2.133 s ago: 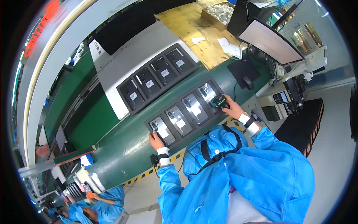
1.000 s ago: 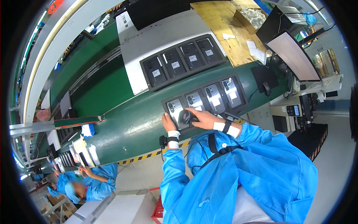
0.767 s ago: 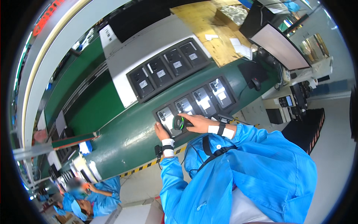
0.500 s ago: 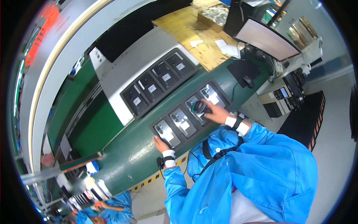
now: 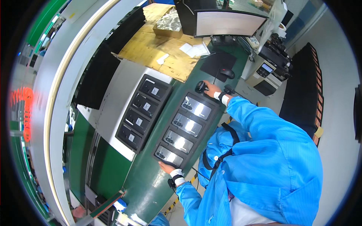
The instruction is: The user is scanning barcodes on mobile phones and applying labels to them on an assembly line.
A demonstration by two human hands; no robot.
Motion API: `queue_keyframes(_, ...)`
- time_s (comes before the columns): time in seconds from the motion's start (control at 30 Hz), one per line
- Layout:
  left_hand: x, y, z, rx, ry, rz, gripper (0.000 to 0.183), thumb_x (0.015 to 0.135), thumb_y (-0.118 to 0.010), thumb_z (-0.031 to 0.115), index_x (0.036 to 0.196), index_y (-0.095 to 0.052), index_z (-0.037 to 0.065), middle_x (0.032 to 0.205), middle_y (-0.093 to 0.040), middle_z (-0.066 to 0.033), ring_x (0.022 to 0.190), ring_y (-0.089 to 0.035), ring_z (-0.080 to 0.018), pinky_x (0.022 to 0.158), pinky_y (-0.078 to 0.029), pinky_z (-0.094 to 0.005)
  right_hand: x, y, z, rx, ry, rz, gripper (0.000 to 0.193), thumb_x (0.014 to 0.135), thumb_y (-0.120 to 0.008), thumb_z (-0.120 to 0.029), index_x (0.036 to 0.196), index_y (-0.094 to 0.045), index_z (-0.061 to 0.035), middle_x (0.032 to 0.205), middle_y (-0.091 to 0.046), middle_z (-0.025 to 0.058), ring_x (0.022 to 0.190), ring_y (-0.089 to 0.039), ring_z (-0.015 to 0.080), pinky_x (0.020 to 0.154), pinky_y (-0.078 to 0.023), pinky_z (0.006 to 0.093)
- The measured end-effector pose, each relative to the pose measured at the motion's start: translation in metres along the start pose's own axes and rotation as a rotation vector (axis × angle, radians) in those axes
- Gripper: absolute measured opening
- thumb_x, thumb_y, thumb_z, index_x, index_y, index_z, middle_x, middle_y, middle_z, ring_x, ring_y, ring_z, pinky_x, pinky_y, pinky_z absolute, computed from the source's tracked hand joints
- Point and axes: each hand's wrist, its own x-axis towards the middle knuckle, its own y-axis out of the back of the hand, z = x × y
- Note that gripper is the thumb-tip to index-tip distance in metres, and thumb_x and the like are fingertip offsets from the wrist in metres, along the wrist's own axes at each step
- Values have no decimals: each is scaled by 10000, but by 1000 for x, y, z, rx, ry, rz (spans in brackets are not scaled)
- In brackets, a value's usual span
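Observation:
My right hand point(image 5: 212, 89) is closed round a black handheld scanner point(image 5: 200, 87), just past the far end of the nearer black tray point(image 5: 177, 110). In this tray's compartments lie several shiny silver flat devices point(image 5: 179, 142) with dark round parts at one end. At the tray's near end, my left hand point(image 5: 165, 167) touches the corner with its fingers stretched out. A second black tray point(image 5: 129, 116) lies to the left, with several dark flat devices point(image 5: 138, 121) bearing white labels.
On the green bench point(image 5: 151, 180), a mouse point(image 5: 227, 73) and mat point(image 5: 215, 64) lie beyond my right hand. Behind are a monitor point(image 5: 230, 24), a wooden board point(image 5: 145, 47) with papers, and a box of silvery packets point(image 5: 169, 22). A label printer point(image 5: 264, 75) stands at the right.
My right hand has taken the scanner from above a device in the nearer tray to beyond its far end. My left hand stays at the near corner. The whole view has turned.

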Motion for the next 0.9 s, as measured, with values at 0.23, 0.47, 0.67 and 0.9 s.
queue_keyframes(0.23, -2, -1, 10, -22, 4, -23, 731, 1070, -436, 523, 1443, -490, -104, 1471, -528, -240, 1300, -534, -334, 1133, -381, -397, -17, 7, -24, -93, 230, 283, 630, 881, -696, -202, 1462, -464, -124, 1318, -614, 173, 1227, -570, 404, 1012, -464, 498)
queue_keyframes(0.47, -7, 0, 12, -53, -1, -49, 726, 1071, -439, 521, 1435, -495, -105, 1448, -542, -239, 1284, -538, -323, 1125, -386, -396, -62, -11, -21, 114, 367, 105, 324, 1041, -528, -290, 1176, -671, -32, 1132, -643, 190, 1084, -605, 410, 957, -484, 475)
queue_keyframes(0.67, -4, 0, 12, -109, 35, -74, 726, 1069, -446, 521, 1429, -498, -107, 1443, -543, -243, 1262, -549, -323, 1110, -397, -397, -56, -20, -11, 102, 420, 156, 369, 1059, -494, -353, 1113, -693, -46, 1084, -648, 179, 1050, -624, 395, 903, -508, 480)
queue_keyframes(0.9, -6, 0, 11, -101, 79, -36, 742, 1063, -441, 542, 1437, -502, -96, 1441, -544, -245, 1262, -550, -330, 1107, -397, -404, -61, -18, -13, 61, 413, 188, 365, 1051, -503, -342, 1104, -698, -37, 1051, -642, 165, 1015, -632, 378, 891, -520, 461)
